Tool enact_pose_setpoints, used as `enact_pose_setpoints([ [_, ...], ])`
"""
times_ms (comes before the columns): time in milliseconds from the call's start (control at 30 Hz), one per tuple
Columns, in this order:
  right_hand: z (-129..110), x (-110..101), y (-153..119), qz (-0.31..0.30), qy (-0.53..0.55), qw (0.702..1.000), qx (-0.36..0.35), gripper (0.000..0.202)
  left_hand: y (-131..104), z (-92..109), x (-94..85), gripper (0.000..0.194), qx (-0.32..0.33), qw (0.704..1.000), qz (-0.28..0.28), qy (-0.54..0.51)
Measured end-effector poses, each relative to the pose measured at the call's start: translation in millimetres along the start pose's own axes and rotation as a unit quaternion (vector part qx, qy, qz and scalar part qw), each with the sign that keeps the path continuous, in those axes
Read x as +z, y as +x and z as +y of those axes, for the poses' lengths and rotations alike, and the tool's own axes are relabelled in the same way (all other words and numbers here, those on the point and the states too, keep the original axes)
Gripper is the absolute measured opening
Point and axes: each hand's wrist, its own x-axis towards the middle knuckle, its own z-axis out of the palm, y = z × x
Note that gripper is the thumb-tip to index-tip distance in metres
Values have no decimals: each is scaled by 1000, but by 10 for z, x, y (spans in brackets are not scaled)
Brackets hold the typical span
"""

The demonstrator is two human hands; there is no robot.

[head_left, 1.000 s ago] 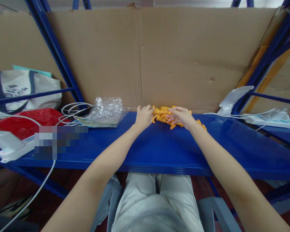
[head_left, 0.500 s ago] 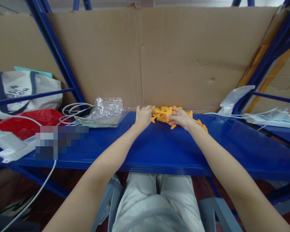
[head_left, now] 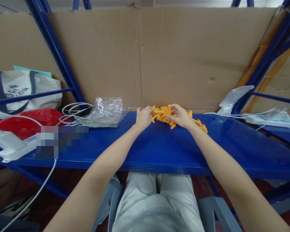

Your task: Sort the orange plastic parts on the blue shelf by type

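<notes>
A pile of small orange pieces (head_left: 162, 113) lies on the blue shelf (head_left: 159, 148) near the cardboard at the back. My left hand (head_left: 144, 118) is at the pile's left end, its fingers bent against an orange piece there. My right hand (head_left: 180, 116) is over the right part of the pile, with thumb and fingers closed around an orange piece (head_left: 169, 110) that stands up from the rest. More orange pieces (head_left: 201, 125) trail off to the right, beyond my right wrist.
Clear plastic bags (head_left: 106, 112) and coiled white cable (head_left: 70, 112) lie left of my hands. Farther left are a red bag (head_left: 36, 120), a canvas bag (head_left: 43, 90) and a power strip (head_left: 16, 153). Another strip (head_left: 275, 120) is at the right. Cardboard (head_left: 178, 58) stands behind.
My right hand's fingers have shifted slightly, and the orange piece at its fingertips now stands more upright. My left hand has hardly moved.
</notes>
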Motion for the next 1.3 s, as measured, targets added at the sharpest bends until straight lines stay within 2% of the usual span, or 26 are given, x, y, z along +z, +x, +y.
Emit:
enact_pose_setpoints([
  [200,28,-20,20,19,-72,996,-55,32,11,-1,-11,41,3,1000,-6,-2],
  [400,27,-23,6,19,-101,992,-67,31,4,13,-14,38,0,1000,-17,3],
  [567,58,-20,16,14,-91,994,-63,32,-4,15,-4,32,-1,1000,-27,-1],
  [733,130,-16,49,40,-61,995,-68,35,4,25,65,24,-9,999,-19,-33],
  [867,140,61,42,11,4,999,-31,32,5,46,170,28,-17,996,-25,-90],
  [1100,40,205,-12,6,7,999,-37,30,-36,117,296,27,64,972,-47,-221],
  [1200,-19,200,-41,-23,4,999,-29,30,-62,184,280,27,86,972,-85,-202],
  [1300,-50,164,-44,13,9,1000,-15,31,-90,240,219,26,122,977,-77,-157],
])
